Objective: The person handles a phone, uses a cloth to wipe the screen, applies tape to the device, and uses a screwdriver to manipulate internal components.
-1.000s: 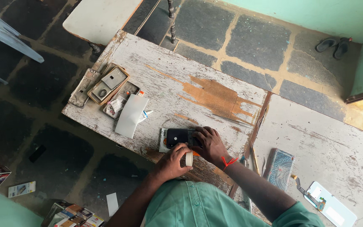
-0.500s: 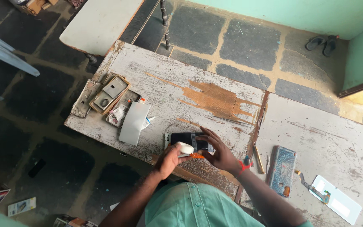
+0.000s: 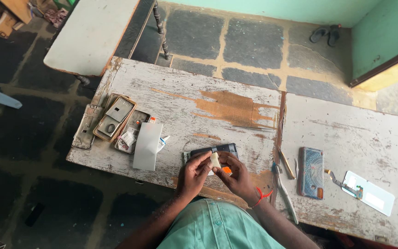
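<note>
Worn wooden table (image 3: 236, 99), white paint flaking, joined on its right to a second table (image 3: 360, 138). Left hand (image 3: 193, 173) and right hand (image 3: 237, 174) met over a dark phone (image 3: 215, 150) lying flat near the table's near edge; both pinched one small pale piece (image 3: 215, 160), fingertips close together, and an orange spot showed just under it. Risk, as judged: the piece was tiny and held above the edge, so a slip could have sent it to the dark floor (image 3: 38, 203), where it would be hard to find; pressure could also have slid the phone off the edge. To the left, near but apart, lay a white sheet (image 3: 147, 145) over a stack of phone parts (image 3: 116, 121), crowding that corner. To the right, along the seam, lay thin tools (image 3: 284, 182), then a patterned phone case (image 3: 311, 172) and a white panel (image 3: 369, 193). Open room lay behind the phone, across the bare middle of the table.
</note>
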